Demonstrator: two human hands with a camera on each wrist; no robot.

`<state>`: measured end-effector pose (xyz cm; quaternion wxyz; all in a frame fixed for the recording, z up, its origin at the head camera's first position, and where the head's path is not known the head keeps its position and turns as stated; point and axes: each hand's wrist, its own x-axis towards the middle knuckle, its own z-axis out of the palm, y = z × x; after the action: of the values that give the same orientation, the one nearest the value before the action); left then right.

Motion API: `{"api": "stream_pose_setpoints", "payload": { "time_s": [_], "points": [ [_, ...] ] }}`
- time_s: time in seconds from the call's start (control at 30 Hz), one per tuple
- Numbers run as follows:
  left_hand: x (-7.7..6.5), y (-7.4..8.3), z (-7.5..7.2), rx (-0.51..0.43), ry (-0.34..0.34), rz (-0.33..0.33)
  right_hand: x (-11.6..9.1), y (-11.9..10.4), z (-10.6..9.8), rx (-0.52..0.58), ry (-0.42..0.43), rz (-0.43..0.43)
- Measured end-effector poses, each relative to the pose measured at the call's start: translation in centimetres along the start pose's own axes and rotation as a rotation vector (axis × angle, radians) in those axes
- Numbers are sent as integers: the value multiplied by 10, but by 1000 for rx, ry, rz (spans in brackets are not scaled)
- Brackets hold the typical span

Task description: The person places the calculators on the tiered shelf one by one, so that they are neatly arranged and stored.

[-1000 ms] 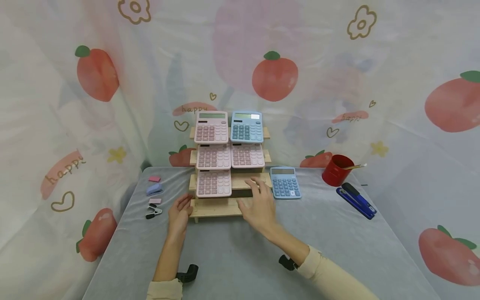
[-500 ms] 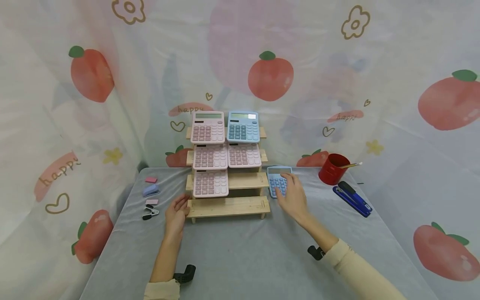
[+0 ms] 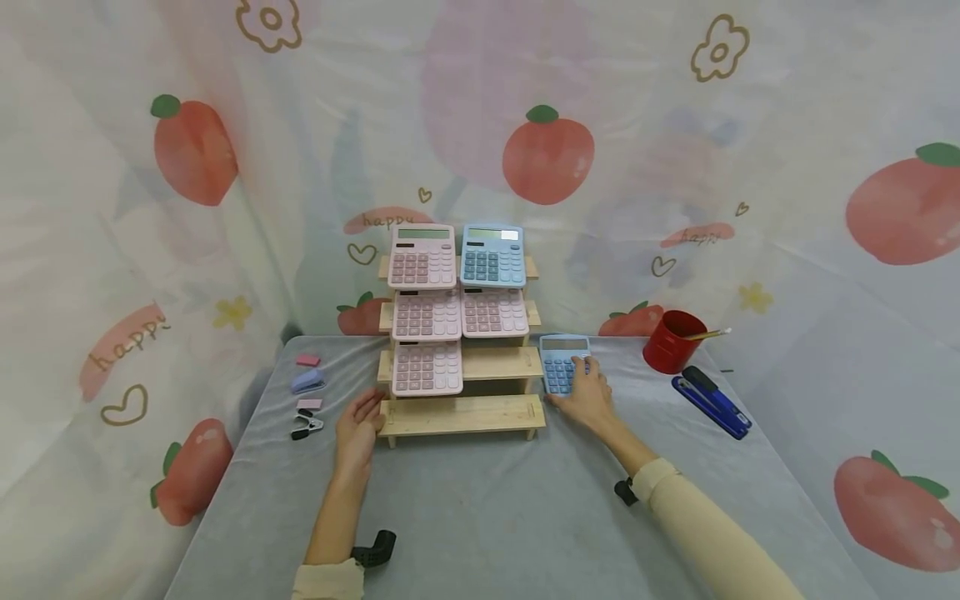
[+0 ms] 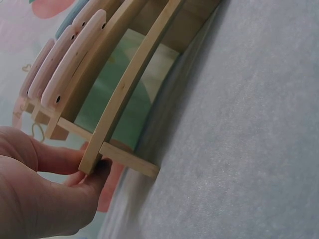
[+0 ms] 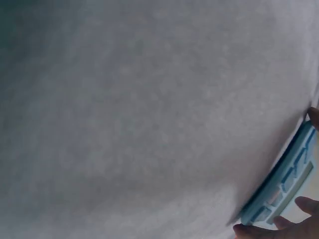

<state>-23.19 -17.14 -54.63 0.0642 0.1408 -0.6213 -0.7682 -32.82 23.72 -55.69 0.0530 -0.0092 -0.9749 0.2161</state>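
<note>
A stepped wooden rack (image 3: 465, 417) stands on the grey cloth. My left hand (image 3: 357, 425) pinches the left end of its lowest shelf; in the left wrist view, the fingers and thumb of that hand (image 4: 55, 184) lie on either side of the board end. Right of the rack, a blue calculator (image 3: 557, 367) lies on the cloth, under my right hand (image 3: 588, 396). The right wrist view shows fingertips at both ends of this calculator's near edge (image 5: 279, 181). Pink calculators (image 3: 427, 368) and another blue calculator (image 3: 492, 257) lean on the upper shelves.
At the right are a red cup (image 3: 671, 346) with a pencil in it and a blue stapler (image 3: 711, 402). To the left lie a small blue stapler (image 3: 307, 381), two pink erasers (image 3: 308, 360) and a black-and-white clip (image 3: 306, 425). A printed curtain hangs behind.
My right hand has moved right from in front of the rack's shelves and come down onto the blue calculator, gripping it. The left hand stays at the rack's end.
</note>
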Motion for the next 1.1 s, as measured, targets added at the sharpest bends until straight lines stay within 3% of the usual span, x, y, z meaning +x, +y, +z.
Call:
{"api": "stream_pose_setpoints", "payload": {
  "time_s": [0.3,0.67,0.9,1.1],
  "points": [
    [0,0,0,-8,0,4,6,3,7,35,18,-17],
    [2,-1,1,0,3,15,-2,12,2,118,40,-13],
    [3,-1,2,-9,11,18,-15,13,-12,156,67,-31],
    [1,0,2,-11,3,3,-35,0,-38,200,99,-94]
  ]
}}
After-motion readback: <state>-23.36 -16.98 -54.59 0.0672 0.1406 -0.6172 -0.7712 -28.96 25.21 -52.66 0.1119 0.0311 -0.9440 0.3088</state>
